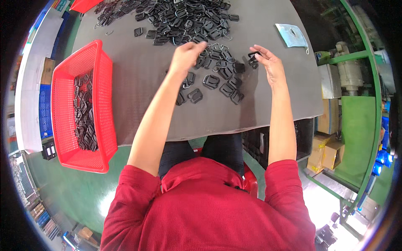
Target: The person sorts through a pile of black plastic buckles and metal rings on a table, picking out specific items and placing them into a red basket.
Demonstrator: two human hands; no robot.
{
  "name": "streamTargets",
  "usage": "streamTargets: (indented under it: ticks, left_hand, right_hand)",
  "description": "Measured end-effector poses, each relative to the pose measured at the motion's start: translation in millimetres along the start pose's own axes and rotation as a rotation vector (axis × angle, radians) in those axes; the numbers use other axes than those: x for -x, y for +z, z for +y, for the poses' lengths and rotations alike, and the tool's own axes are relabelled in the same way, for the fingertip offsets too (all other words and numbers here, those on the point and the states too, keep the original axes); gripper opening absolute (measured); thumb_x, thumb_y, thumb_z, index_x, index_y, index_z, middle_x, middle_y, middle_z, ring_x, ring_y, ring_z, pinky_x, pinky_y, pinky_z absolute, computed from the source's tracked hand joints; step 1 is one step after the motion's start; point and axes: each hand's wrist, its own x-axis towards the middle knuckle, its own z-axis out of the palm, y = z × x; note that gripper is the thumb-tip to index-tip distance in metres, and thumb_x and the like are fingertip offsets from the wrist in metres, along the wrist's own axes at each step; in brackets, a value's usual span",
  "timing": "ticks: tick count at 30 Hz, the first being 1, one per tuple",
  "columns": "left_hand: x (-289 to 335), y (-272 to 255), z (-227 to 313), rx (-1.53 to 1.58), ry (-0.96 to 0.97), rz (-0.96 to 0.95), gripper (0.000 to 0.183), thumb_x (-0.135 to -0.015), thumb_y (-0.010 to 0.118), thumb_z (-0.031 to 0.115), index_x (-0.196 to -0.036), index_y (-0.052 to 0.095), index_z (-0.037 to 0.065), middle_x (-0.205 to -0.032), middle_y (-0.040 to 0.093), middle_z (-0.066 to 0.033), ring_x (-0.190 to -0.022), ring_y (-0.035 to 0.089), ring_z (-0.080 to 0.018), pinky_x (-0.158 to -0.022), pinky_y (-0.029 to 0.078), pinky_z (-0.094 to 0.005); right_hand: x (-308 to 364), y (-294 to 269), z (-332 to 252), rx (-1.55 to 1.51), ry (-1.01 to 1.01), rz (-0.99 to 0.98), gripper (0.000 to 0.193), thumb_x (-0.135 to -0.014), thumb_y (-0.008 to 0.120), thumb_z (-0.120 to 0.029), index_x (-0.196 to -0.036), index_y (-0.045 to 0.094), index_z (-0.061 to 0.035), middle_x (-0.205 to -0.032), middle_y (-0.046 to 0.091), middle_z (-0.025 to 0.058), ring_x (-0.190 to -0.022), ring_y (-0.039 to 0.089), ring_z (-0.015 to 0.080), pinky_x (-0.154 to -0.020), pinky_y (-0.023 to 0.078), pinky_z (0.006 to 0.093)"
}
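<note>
My right hand [271, 67] holds a small black plastic buckle-like piece [253, 56] between thumb and fingers, just above the table. Slightly blurred, my left hand [184, 60] reaches over the loose pieces with its fingers drawn together. Whatever the left fingertips hold, if anything, I cannot make out. Between and below the hands lies a scatter of flat black buckle-like pieces [211, 81], some with bent metal wire hooks. A much larger heap of black pieces [184, 19], also with wire hooks, lies beyond them on the grey table [142, 96].
At the left edge stands a red perforated basket [104, 104] with black pieces [85, 117] inside. A light blue face mask [292, 35] lies at the far right of the table. Below the right edge are a dark crate [305, 138] and cardboard boxes [333, 154].
</note>
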Motion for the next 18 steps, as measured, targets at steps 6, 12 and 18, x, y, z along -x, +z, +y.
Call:
streamTargets:
  ticks: [6, 12, 18]
  left_hand:
    - [-27.7, 77.5, -5.6, -0.962, 0.351, 0.186, 0.033, -0.070, 0.071, 0.042, -0.082, 0.068, 0.011, -0.085, 0.067, -0.0127, -0.087, 0.064, -0.0300, -0.077, 0.051, -0.0401]
    - [-36.6, 53.1, 14.2, -0.507, 0.233, -0.085, 0.020, -0.071, 0.069, 0.030, -0.082, 0.070, 0.013, -0.083, 0.068, -0.0100, -0.081, 0.065, -0.0261, -0.075, 0.050, -0.0346]
    - [-23.8, 11.9, 25.1, -0.261, 0.249, -0.088, 0.028, -0.080, 0.067, 0.027, -0.089, 0.064, 0.001, -0.080, 0.065, -0.0032, -0.070, 0.058, -0.0155, -0.059, 0.043, -0.0248]
  right_hand:
    - [0.7, -8.7, 4.1, 0.044, -0.003, 0.091, 0.032, -0.081, 0.060, -0.001, -0.113, 0.060, -0.0016, -0.108, 0.065, 0.0079, -0.103, 0.056, 0.0122, -0.093, 0.039, 0.0267]
    - [11.4, -25.2, -8.0, 0.006, 0.104, 0.244, 0.028, -0.085, 0.058, -0.005, -0.112, 0.059, -0.0034, -0.106, 0.064, 0.0110, -0.099, 0.058, 0.0125, -0.090, 0.043, 0.0255]
    - [-8.1, -32.8, 23.7, 0.081, 0.314, 0.116, 0.025, -0.081, 0.063, -0.021, -0.102, 0.065, -0.0058, -0.097, 0.066, 0.0074, -0.091, 0.062, 0.0147, -0.075, 0.049, 0.0331]
